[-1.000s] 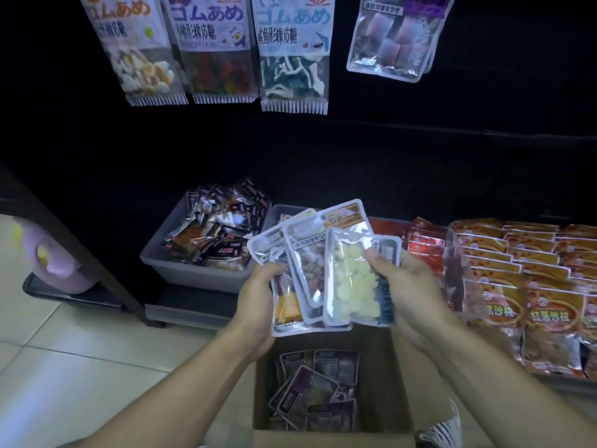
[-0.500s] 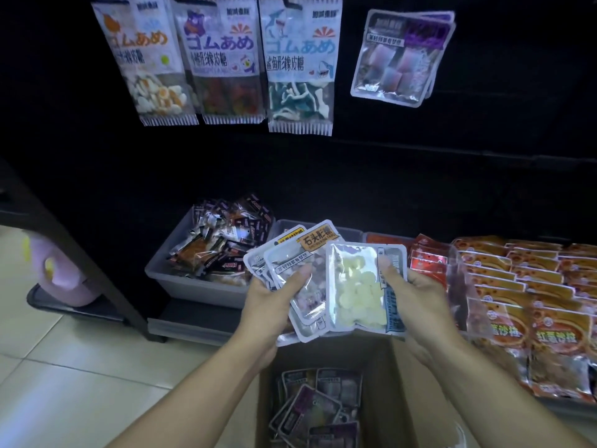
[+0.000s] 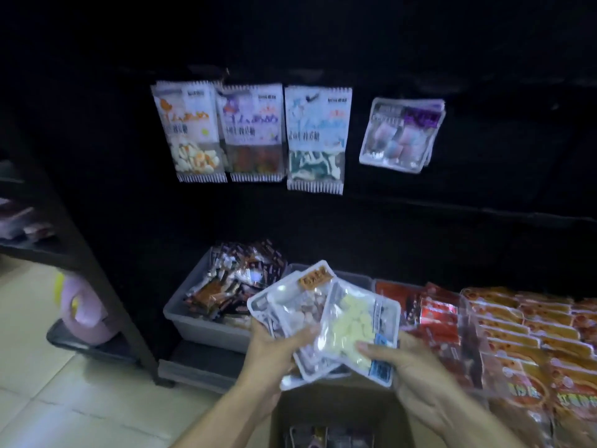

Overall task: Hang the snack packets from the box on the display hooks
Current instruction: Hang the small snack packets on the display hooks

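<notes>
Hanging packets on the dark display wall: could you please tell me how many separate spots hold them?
4, in one row: the egg-candy packet at left, the purple-topped packet beside it, the shark packet, then a tilted purple-labelled bunch at right. More may hang behind each.

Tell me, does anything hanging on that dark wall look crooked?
Yes. The purple-labelled packet at the right of the row hangs tilted, while the three gummy packets to its left hang nearly straight.
</notes>
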